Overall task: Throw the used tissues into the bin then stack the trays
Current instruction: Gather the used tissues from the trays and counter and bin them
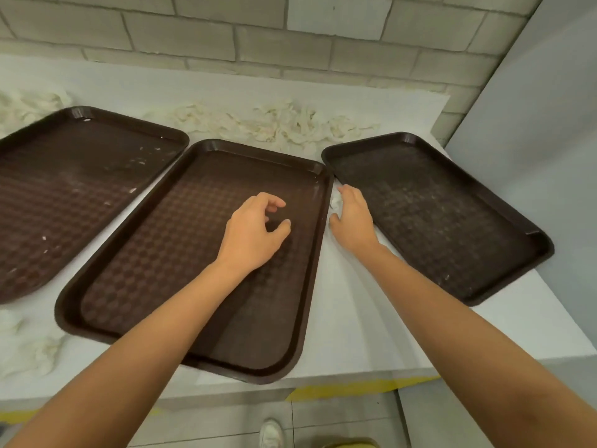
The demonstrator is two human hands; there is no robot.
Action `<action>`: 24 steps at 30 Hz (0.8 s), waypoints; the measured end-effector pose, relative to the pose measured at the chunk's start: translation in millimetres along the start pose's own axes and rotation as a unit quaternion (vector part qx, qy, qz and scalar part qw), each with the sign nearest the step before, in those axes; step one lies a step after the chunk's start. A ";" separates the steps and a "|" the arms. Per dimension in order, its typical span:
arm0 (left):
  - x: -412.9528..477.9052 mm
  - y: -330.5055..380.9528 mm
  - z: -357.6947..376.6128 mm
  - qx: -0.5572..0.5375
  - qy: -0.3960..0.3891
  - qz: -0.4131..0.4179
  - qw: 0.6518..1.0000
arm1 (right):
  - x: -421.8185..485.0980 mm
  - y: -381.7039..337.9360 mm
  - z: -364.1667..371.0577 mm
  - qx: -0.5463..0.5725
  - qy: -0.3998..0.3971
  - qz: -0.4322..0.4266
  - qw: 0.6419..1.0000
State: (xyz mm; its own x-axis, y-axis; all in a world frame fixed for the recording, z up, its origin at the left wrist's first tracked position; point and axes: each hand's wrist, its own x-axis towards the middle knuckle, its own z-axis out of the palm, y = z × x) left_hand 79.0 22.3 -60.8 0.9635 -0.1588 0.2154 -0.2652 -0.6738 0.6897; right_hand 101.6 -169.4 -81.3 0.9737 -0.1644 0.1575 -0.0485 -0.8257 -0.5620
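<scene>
Three brown trays lie side by side on a white counter (349, 318) against a tiled wall (290, 43), none of them stacked: the left tray (64, 189), flecked with white scraps, the middle tray (161, 270), and the right tray (452, 221), angled away toward the counter's edge. Crumpled used tissues (284, 124) are heaped along the back of the counter behind the trays, with more tissues at the far left (29, 105) and near the front left corner (38, 350).

A person's left hand (255, 234) hovers over the middle tray, fingers loosely curled and holding nothing. The right hand (353, 218) reaches into the narrow gap between the middle and right trays, where a small wad of tissue (336, 200) sits between its forefinger and thumb. Whether the fingers have closed on the wad cannot be told. A white shoe (271, 434) shows on the floor below.
</scene>
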 end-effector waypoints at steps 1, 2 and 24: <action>3.6 -1.9 0.5 0.000 -0.001 -0.004 1.000 | 5.0 -0.2 2.3 -0.011 -0.010 -0.004 1.000; 7.2 -4.0 1.7 0.001 -0.005 -0.007 1.000 | 9.5 -0.3 5.2 -0.024 -0.017 -0.003 1.000; -2.9 -19.0 -24.0 0.002 -0.010 0.007 1.000 | -21.3 -55.0 6.4 0.002 0.058 -0.041 0.997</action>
State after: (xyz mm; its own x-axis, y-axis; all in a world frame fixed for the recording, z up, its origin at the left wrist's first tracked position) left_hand 80.4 52.9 -58.0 0.9604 -0.1822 0.2109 -0.2782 -0.6742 0.6842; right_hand 84.9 -117.0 -58.9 0.9419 -0.1573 0.2967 0.0320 -0.8374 -0.5457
